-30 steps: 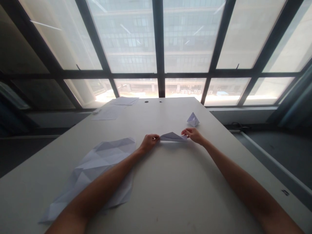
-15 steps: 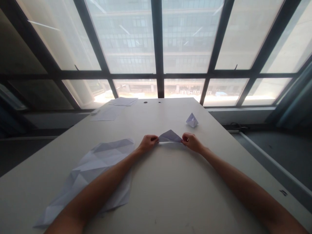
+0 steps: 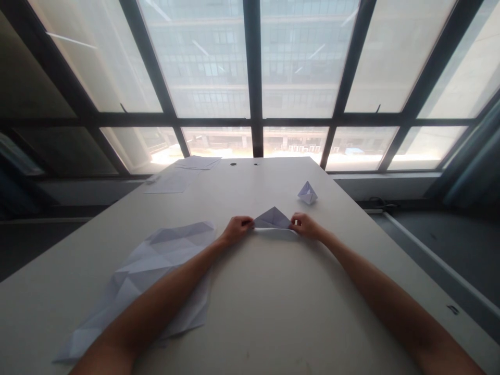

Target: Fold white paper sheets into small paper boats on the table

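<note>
Between my hands is a folded paper (image 3: 272, 219), white and triangular, its peak pointing away from me. My left hand (image 3: 239, 229) pinches its left corner, and my right hand (image 3: 307, 226) pinches the right corner. The long near edge bows slightly and seems raised a little off the tabletop. A small folded paper boat (image 3: 308, 193) stands just beyond my right hand. Partly under my left forearm lies a large creased sheet of paper (image 3: 156, 252), unfolded, with fold lines across it.
The white table (image 3: 250, 307) runs away from me toward tall windows (image 3: 297, 62) with dark frames. Flat paper sheets (image 3: 172, 180) lie at its far left. Two small dark spots sit near the far edge. A curtain (image 3: 469, 172) hangs at the right.
The folded paper's peak has risen slightly and a crease down its middle shows more clearly. Both hands keep their pinch on its corners, nearly in the same place.
</note>
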A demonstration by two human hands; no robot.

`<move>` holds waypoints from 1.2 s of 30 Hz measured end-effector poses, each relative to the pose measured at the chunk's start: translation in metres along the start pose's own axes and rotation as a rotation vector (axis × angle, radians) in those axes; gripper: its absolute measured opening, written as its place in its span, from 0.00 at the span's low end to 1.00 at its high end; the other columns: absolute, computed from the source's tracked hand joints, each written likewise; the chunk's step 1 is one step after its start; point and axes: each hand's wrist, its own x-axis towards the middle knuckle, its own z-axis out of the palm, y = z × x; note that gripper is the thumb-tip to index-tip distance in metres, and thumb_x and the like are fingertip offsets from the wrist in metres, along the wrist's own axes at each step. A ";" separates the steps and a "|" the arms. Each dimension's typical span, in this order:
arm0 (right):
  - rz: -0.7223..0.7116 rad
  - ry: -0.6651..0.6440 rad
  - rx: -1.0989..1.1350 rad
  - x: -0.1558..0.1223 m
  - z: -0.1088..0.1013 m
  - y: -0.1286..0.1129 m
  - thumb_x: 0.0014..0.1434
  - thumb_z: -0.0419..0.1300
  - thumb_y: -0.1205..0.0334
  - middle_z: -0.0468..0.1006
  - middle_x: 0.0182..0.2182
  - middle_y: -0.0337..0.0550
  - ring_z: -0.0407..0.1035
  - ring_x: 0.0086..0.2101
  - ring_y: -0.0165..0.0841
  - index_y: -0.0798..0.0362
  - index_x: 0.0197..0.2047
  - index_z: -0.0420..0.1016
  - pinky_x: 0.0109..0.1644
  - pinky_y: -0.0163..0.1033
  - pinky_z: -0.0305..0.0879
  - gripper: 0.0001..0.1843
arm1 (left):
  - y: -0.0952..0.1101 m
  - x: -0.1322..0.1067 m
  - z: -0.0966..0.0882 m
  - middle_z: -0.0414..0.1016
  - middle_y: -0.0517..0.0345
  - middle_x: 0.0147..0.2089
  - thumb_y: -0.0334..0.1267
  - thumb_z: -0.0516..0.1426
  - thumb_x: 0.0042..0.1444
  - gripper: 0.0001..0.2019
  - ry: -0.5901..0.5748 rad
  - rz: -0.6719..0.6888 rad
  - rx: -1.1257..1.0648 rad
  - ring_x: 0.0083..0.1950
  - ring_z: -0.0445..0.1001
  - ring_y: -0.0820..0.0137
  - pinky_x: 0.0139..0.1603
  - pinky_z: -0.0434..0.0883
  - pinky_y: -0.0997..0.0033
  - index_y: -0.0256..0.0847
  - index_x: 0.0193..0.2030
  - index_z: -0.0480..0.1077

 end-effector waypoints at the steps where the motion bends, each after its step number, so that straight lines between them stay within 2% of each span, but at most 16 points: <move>1: -0.006 0.016 -0.027 -0.002 0.002 -0.002 0.52 0.63 0.60 0.71 0.23 0.37 0.63 0.25 0.28 0.54 0.28 0.74 0.29 0.33 0.58 0.07 | 0.002 0.000 0.000 0.77 0.56 0.28 0.45 0.55 0.56 0.16 0.008 -0.009 0.013 0.30 0.71 0.69 0.32 0.64 0.73 0.35 0.30 0.78; 3: -0.016 0.052 -0.003 -0.007 0.006 -0.006 0.54 0.61 0.61 0.70 0.22 0.35 0.61 0.24 0.28 0.53 0.35 0.75 0.28 0.32 0.56 0.06 | 0.005 0.000 0.001 0.77 0.56 0.28 0.46 0.56 0.56 0.16 0.020 -0.030 0.029 0.29 0.71 0.70 0.32 0.64 0.73 0.36 0.30 0.77; 5: -0.043 0.074 0.073 -0.013 0.010 -0.011 0.56 0.60 0.62 0.70 0.23 0.33 0.60 0.23 0.27 0.52 0.41 0.73 0.27 0.31 0.56 0.09 | 0.006 0.000 0.000 0.76 0.57 0.26 0.47 0.56 0.55 0.16 0.030 -0.047 0.018 0.29 0.70 0.71 0.32 0.64 0.73 0.36 0.29 0.76; 8: -0.087 0.070 0.122 -0.020 0.011 -0.017 0.56 0.57 0.63 0.71 0.24 0.35 0.60 0.23 0.27 0.54 0.37 0.75 0.28 0.32 0.57 0.07 | 0.004 0.001 -0.001 0.72 0.60 0.24 0.49 0.57 0.55 0.17 0.047 -0.070 -0.037 0.27 0.67 0.72 0.29 0.61 0.74 0.36 0.27 0.75; 10: -0.109 0.058 0.161 -0.023 0.008 -0.021 0.56 0.55 0.65 0.73 0.25 0.38 0.64 0.25 0.28 0.55 0.34 0.77 0.30 0.33 0.61 0.08 | 0.002 0.002 -0.002 0.72 0.60 0.24 0.50 0.57 0.55 0.18 0.056 -0.087 -0.074 0.27 0.66 0.72 0.29 0.60 0.74 0.36 0.27 0.74; 13: -0.135 -0.002 0.282 -0.026 0.003 -0.025 0.54 0.57 0.64 0.78 0.34 0.44 0.71 0.32 0.32 0.55 0.41 0.79 0.37 0.36 0.68 0.13 | -0.002 0.004 -0.003 0.74 0.58 0.26 0.51 0.57 0.54 0.19 0.071 -0.104 -0.109 0.28 0.67 0.71 0.30 0.61 0.74 0.35 0.29 0.75; 15: -0.124 0.016 0.301 -0.026 0.003 -0.026 0.54 0.60 0.61 0.79 0.38 0.45 0.73 0.35 0.34 0.54 0.43 0.78 0.40 0.38 0.70 0.13 | -0.002 0.004 -0.004 0.76 0.57 0.27 0.52 0.58 0.54 0.19 0.084 -0.110 -0.127 0.29 0.69 0.70 0.31 0.62 0.73 0.35 0.30 0.76; 17: -0.065 0.121 0.287 -0.023 0.006 -0.024 0.56 0.62 0.55 0.78 0.32 0.44 0.72 0.32 0.34 0.54 0.37 0.77 0.38 0.38 0.70 0.11 | -0.001 0.004 -0.004 0.76 0.56 0.28 0.52 0.58 0.54 0.19 0.086 -0.111 -0.139 0.30 0.70 0.70 0.32 0.64 0.73 0.35 0.30 0.76; 19: 0.012 0.259 0.324 -0.019 0.011 -0.021 0.57 0.62 0.50 0.75 0.25 0.40 0.70 0.27 0.33 0.53 0.34 0.74 0.33 0.38 0.69 0.13 | 0.000 0.003 -0.004 0.77 0.56 0.28 0.52 0.58 0.54 0.19 0.076 -0.100 -0.144 0.30 0.71 0.69 0.32 0.65 0.73 0.36 0.30 0.77; 22: 0.076 0.369 0.459 -0.013 0.016 -0.018 0.55 0.63 0.48 0.73 0.22 0.34 0.68 0.23 0.31 0.51 0.43 0.70 0.29 0.36 0.66 0.18 | 0.002 0.003 -0.004 0.78 0.55 0.30 0.52 0.59 0.54 0.19 0.069 -0.073 -0.163 0.32 0.72 0.69 0.34 0.67 0.73 0.36 0.31 0.78; 23: 0.090 0.378 0.499 -0.012 0.017 -0.019 0.55 0.63 0.47 0.73 0.22 0.33 0.68 0.23 0.31 0.50 0.46 0.68 0.28 0.35 0.66 0.21 | 0.003 0.003 -0.005 0.79 0.55 0.31 0.52 0.59 0.54 0.19 0.072 -0.065 -0.173 0.33 0.73 0.68 0.35 0.67 0.73 0.36 0.32 0.78; 25: 0.121 0.389 0.557 -0.011 0.019 -0.020 0.54 0.64 0.46 0.73 0.22 0.33 0.68 0.22 0.30 0.50 0.45 0.68 0.27 0.35 0.65 0.21 | 0.003 0.004 -0.005 0.80 0.55 0.32 0.53 0.60 0.54 0.19 0.078 -0.061 -0.189 0.34 0.73 0.68 0.36 0.68 0.73 0.35 0.33 0.78; 29: 0.191 0.430 0.649 -0.011 0.020 -0.026 0.51 0.65 0.43 0.76 0.26 0.40 0.68 0.24 0.29 0.55 0.40 0.76 0.29 0.36 0.66 0.23 | 0.003 0.004 -0.004 0.80 0.54 0.32 0.54 0.60 0.53 0.20 0.103 -0.070 -0.211 0.35 0.74 0.67 0.38 0.69 0.72 0.35 0.33 0.79; 33: 0.195 0.431 0.627 -0.012 0.021 -0.031 0.51 0.66 0.44 0.74 0.24 0.40 0.66 0.26 0.30 0.60 0.52 0.78 0.32 0.38 0.65 0.33 | 0.003 0.003 -0.002 0.81 0.53 0.34 0.56 0.61 0.52 0.22 0.141 -0.087 -0.265 0.36 0.75 0.66 0.39 0.69 0.71 0.34 0.35 0.80; 36: 0.158 0.405 0.523 -0.012 0.022 -0.032 0.52 0.66 0.46 0.73 0.24 0.38 0.64 0.26 0.30 0.61 0.56 0.77 0.30 0.36 0.61 0.34 | 0.001 0.004 0.000 0.81 0.52 0.34 0.57 0.62 0.51 0.24 0.175 -0.105 -0.305 0.35 0.74 0.66 0.37 0.68 0.72 0.34 0.35 0.80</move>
